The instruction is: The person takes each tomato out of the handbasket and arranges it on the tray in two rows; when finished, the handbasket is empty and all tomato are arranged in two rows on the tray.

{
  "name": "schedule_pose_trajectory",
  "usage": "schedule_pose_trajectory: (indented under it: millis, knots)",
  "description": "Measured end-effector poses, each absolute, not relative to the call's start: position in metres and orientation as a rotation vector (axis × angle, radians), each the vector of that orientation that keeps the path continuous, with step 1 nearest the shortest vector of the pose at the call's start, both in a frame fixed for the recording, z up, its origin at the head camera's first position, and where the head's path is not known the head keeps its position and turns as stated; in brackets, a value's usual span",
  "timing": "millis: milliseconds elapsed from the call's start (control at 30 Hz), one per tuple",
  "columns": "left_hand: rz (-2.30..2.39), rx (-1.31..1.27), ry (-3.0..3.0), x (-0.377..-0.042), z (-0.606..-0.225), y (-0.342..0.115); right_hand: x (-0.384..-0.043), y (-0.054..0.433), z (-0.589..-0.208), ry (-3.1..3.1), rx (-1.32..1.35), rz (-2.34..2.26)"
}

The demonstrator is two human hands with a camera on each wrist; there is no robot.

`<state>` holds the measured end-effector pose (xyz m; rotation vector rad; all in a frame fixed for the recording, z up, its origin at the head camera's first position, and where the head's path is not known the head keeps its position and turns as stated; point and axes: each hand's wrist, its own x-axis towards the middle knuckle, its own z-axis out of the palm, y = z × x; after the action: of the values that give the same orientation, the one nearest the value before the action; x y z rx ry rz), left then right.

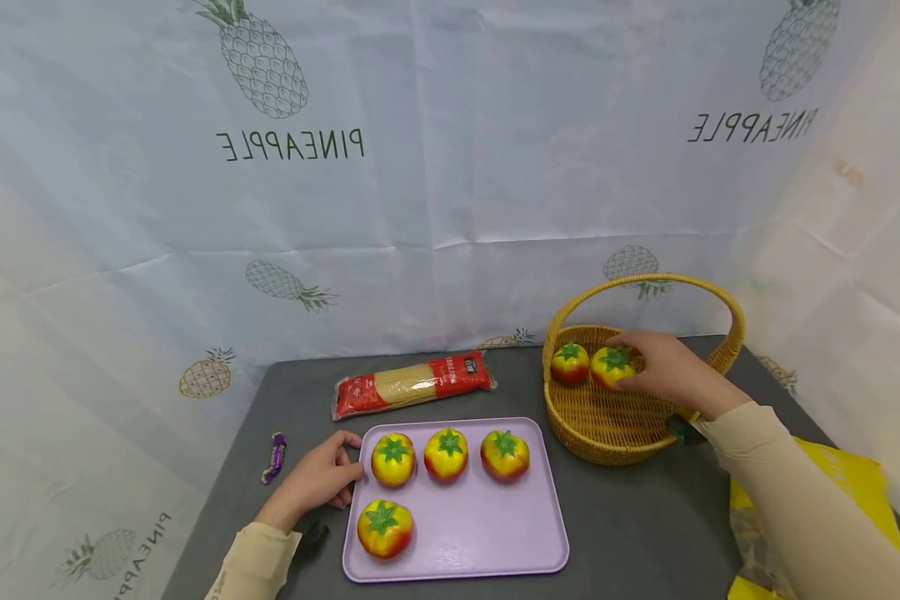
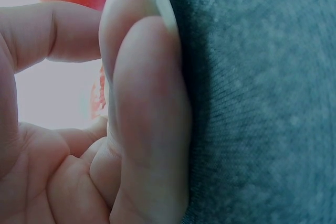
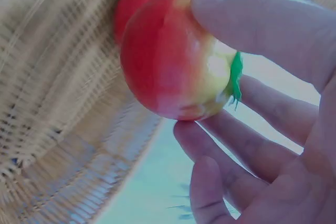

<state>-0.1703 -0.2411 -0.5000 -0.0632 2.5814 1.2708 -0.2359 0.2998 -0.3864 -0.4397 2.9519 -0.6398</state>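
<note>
My right hand (image 1: 663, 371) reaches into the wicker basket (image 1: 596, 454). It holds a red-and-yellow fruit (image 3: 163, 61) with a green leafy top between thumb and fingertips. A second such fruit (image 1: 570, 363) sits beside it, against the basket's left side. At the left edge of the lilac tray (image 1: 487, 537), my left hand (image 1: 318, 477) has its bent fingers and thumb at the rim. On the tray, three similar fruits (image 1: 446, 456) stand in a back row, and another fruit (image 1: 386, 529) is at the front left.
Behind the tray lies a red-and-yellow noodle packet (image 1: 412, 385). A small purple-wrapped sweet (image 1: 273, 457) is left of my left hand. Under my right forearm, a yellow bag (image 1: 855, 487) lies at the right. The basket's tall handle (image 1: 645, 277) arches over my right hand.
</note>
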Motion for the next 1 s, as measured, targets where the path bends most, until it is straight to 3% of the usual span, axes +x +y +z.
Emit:
schedule_pose_trajectory:
  millis: [233,500,1000]
  knots:
    - [1.264,-0.056,2.587,-0.170,-0.500,-0.242,-0.197,0.270,-0.372,3.021,-0.565,-0.674]
    - [1.249,-0.073,2.586,-0.170,-0.500,-0.242,-0.160,0.220,-0.382,2.998,-0.732,-0.782]
    - [1.245,-0.075,2.582,-0.172,-0.500,-0.243,-0.130,0.128,-0.419,2.773,-0.848,-0.904]
